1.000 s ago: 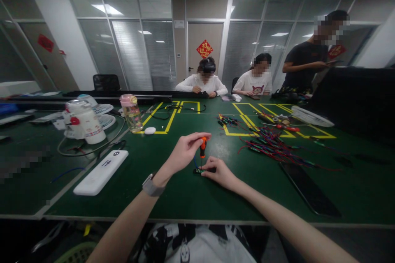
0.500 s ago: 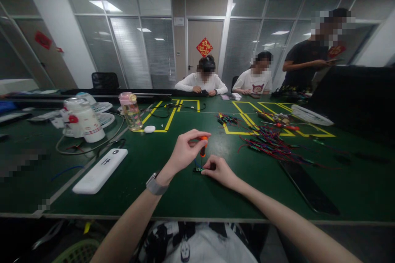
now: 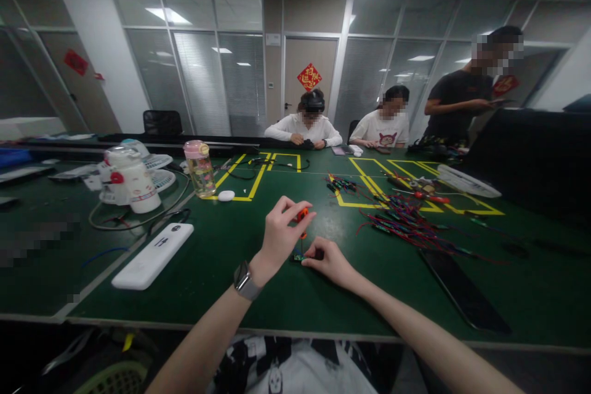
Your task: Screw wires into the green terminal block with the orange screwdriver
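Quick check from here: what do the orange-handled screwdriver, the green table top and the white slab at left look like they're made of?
Orange-handled screwdriver, pinched in the left hand: handle looks like glossy moulded plastic; the shaft is mostly hidden.
Green table top: seemingly a matte rubbery mat, with soft glare and yellow tape lines stuck on.
White slab: smooth hard plastic by its even sheen and rounded edges, probably a device casing.

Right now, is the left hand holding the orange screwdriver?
Yes, the left hand grips the orange screwdriver by its handle, above the small board.
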A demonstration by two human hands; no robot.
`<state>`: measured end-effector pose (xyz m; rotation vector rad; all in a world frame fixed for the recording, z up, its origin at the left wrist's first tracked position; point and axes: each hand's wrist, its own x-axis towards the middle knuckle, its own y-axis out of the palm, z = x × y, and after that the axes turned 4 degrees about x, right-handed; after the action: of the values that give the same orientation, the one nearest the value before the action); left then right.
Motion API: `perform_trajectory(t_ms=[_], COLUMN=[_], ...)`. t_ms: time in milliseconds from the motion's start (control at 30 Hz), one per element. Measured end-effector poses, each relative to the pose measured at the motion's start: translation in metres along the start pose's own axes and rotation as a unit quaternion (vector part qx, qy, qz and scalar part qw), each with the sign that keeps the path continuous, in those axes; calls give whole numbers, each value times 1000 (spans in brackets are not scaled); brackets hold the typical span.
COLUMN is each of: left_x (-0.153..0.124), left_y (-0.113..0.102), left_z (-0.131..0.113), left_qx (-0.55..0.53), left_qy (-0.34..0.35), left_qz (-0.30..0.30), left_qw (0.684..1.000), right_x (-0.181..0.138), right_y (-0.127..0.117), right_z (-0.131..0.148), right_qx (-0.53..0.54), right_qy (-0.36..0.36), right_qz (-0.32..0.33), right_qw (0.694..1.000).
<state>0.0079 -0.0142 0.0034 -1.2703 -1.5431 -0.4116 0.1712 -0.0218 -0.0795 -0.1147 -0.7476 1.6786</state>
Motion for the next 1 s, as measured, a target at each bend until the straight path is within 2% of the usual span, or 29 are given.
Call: perform_trajectory(t_ms=[100,200,267,367,467,600,833,1000], left_x=[-3,-1,1,4,5,6,10,5], left_y=[-3,-8,-10,-11,-11,-12,-15,-15], left_z=[5,8,8,7,7,11,15,13], left_qx=[-35,-137,-239,-382,-429,-406,-266,-241], left_qy=[-30,-81,-130,-197,-233,-244,-178,-177], left_qz=[21,57,84,121,126,95,62,35], left_qw=[999,986,958,895,863,876,945,954], right_x=[0,0,0,0,0,-1,-2,-2], right_y=[-1,-2,-3,-2,-1,0,-1,-1], right_z=[2,5,7,8,8,7,7,9], right_qx=[0,-3,-7,-8,-8,-9,-12,-25], right_qy=[5,13,17,20,21,19,19,24], right_qz=[2,6,4,2,-2,-10,-11,-10], right_qw=[1000,1000,1000,1000,1000,1000,1000,999])
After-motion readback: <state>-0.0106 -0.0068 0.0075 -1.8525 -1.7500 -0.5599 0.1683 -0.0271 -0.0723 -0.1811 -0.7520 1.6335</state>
